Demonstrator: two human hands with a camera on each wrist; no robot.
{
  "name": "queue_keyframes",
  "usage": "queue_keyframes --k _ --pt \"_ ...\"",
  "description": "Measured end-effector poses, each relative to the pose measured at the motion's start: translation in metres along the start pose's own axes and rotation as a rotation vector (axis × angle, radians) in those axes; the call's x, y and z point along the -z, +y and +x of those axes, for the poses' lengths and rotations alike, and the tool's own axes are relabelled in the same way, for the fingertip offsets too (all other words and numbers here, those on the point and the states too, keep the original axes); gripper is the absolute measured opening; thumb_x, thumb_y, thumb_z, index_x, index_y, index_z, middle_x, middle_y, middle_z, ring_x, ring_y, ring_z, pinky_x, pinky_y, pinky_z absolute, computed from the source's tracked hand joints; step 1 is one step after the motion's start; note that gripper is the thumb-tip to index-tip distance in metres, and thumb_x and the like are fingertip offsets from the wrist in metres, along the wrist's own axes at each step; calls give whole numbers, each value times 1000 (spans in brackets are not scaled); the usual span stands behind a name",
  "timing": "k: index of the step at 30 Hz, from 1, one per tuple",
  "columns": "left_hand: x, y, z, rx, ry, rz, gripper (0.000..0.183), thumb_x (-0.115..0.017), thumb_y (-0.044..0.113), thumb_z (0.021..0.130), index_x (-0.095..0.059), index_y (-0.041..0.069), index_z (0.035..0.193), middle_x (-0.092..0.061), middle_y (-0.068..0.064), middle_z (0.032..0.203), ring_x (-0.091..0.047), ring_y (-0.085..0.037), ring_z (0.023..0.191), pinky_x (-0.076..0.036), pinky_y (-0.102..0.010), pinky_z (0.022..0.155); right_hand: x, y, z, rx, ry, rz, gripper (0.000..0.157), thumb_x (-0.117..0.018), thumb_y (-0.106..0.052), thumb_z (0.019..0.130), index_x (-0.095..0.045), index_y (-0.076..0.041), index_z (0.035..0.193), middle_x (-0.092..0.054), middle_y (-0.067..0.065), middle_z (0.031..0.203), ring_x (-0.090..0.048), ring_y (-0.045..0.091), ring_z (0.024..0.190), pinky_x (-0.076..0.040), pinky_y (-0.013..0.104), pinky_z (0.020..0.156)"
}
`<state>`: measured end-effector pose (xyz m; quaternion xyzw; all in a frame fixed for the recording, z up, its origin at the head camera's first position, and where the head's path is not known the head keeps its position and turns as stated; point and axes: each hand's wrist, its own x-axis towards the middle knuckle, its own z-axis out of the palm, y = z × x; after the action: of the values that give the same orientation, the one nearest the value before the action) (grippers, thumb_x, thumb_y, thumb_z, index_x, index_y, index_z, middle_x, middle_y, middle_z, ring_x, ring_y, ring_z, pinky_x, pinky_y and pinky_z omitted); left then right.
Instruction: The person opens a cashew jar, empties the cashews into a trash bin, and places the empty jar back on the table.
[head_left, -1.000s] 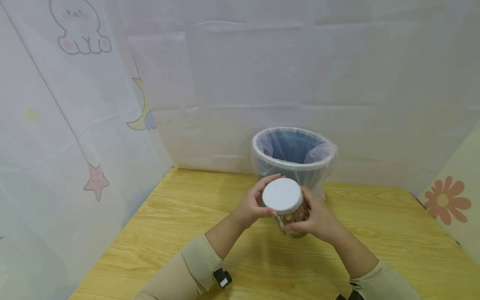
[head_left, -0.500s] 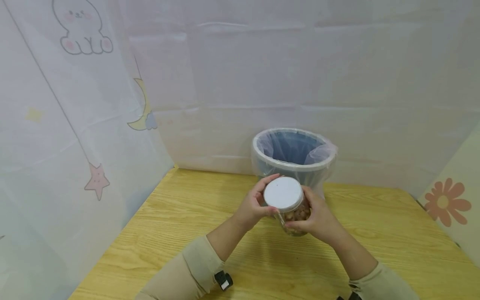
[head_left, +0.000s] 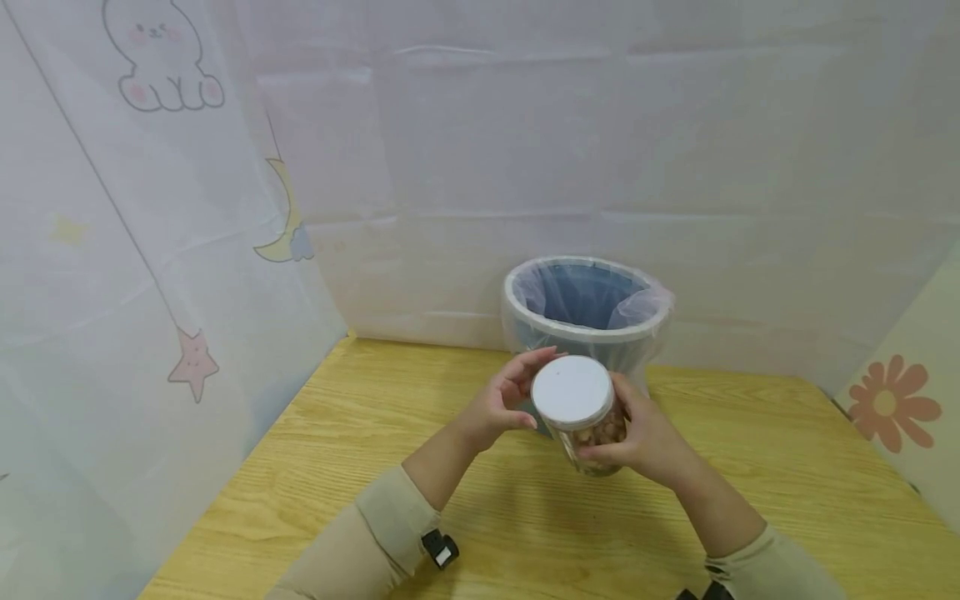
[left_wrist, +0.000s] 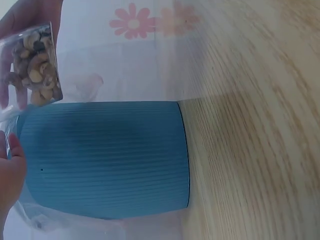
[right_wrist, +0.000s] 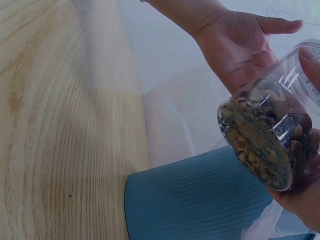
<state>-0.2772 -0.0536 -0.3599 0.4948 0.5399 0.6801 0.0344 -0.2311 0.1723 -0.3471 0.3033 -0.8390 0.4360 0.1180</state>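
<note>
A clear plastic jar [head_left: 592,437] with a white lid [head_left: 572,390] is held tilted above the table. Brown and tan pieces, seemingly dried mushrooms, fill its lower part [right_wrist: 270,125]. My right hand [head_left: 652,442] grips the jar from the right, thumb in front and fingers around the far side. On the other side, my left hand [head_left: 498,407] is spread beside the jar, its thumb and fingers apart and holding nothing. A gap shows between that left hand [right_wrist: 240,47] and the jar wall in the right wrist view.
Behind the hands stands a blue ribbed bin [left_wrist: 105,160] with a white rim [head_left: 592,335] and a thin translucent bag lining it. The wood-grain table [head_left: 360,417] meets pale printed sheets [head_left: 450,167] at the back and sides.
My left hand has released the jar and drawn slightly left. In my right hand, the jar has shifted a little to the right. The bin has stayed put.
</note>
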Motion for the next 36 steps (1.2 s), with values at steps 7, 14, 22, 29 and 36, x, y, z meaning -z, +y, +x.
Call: queue_keyframes --k 7,14,22,29,36 --pt "2 2 1 4 -70 -24 105 -73 49 70 -20 -8 140 -25 -25 144 -36 -20 128 -25 -43 107 3 4 -2 89 -23 41 94 -87 -9 55 -37 -3 134 -51 8 119 -47 2 106 -41 23 86" --pt "3 1 3 -4 -118 -39 104 -73 47 70 -19 -8 140 -23 -27 144 -33 -21 130 -22 -43 108 4 7 0 166 -90 78 92 -87 -10 55 -40 -6 133 -51 2 120 -48 5 108 -39 20 89" --pt "2 -1 3 20 -122 -33 104 -74 49 69 -21 -6 141 -26 -24 144 -33 -23 130 -24 -43 107 4 7 1 207 -131 113 93 -87 -8 54 -39 -5 134 -51 2 120 -48 7 108 -39 20 90" --pt "0 1 3 36 -128 -47 106 -74 49 67 -21 -4 141 -25 -23 145 -33 -24 130 -27 -42 106 4 6 1 217 -142 119 93 -87 -7 54 -39 -4 134 -51 0 120 -48 6 109 -39 19 90" --pt "-3 1 4 32 -142 -54 108 -74 50 66 -19 -5 141 -24 -24 145 -33 -23 130 -29 -42 105 4 6 3 201 -168 148 93 -86 -6 55 -37 -5 135 -50 2 120 -48 7 108 -39 20 90"
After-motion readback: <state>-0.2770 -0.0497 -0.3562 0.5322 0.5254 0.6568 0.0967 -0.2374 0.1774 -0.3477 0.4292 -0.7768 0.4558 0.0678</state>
